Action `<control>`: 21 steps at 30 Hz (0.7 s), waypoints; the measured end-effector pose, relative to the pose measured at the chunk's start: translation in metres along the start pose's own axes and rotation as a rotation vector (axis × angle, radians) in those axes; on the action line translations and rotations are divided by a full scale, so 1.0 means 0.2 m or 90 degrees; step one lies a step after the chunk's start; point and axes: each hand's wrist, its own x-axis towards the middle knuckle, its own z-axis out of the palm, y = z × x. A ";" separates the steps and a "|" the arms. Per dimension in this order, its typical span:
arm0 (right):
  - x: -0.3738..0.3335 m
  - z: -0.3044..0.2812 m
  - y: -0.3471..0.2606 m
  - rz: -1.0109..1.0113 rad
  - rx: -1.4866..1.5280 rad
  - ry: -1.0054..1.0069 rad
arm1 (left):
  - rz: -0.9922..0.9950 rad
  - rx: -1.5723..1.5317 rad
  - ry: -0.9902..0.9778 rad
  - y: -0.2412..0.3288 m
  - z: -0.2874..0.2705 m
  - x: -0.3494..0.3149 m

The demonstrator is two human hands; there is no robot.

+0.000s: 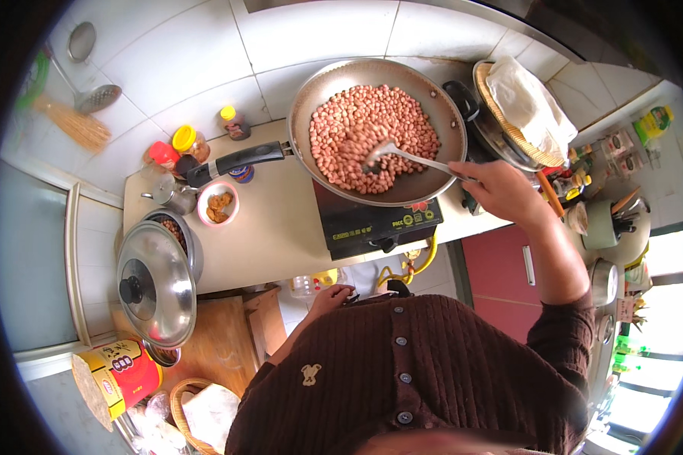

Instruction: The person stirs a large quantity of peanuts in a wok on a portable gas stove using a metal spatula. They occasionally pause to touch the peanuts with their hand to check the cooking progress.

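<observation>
Here are the peanuts (372, 114), a broad reddish heap lying inside the wide pan (300, 121), and in among them sits the head of a metal spoon (413, 157), its handle slanting out over the pan's right side. The right hand (501, 191) is up there, just beyond the pan's right rim, fingers closed around that handle. Down to the left hand (331, 301), well below the pan and close to the dark buttoned top (357, 371): the fingers look curled, but whether they grip anything, I cannot tell. Directly under the pan, there's the black cooker (357, 224) on the pale surface (281, 212), with a yellow hose (425, 262) looping below it. The pan's long black handle (247, 158) points left, and beneath it stands a white bowl (203, 199) of brown chunks (218, 206). Farther left of the pan, a yellow-lidded jar (193, 144) and a red-lidded one (163, 154); lower left, a pot (196, 246) holding more reddish pieces, partly covered by a tilted metal lid (167, 303). Over to the pan's right, a woven tray (546, 158) bears a crumpled white cloth (527, 98), and at lower right, a red cabinet (501, 273).
</observation>
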 end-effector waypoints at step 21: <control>0.08 0.06 0.14 0.084 0.037 0.054 | 0.010 -0.021 -0.005 0.01 -0.01 -0.02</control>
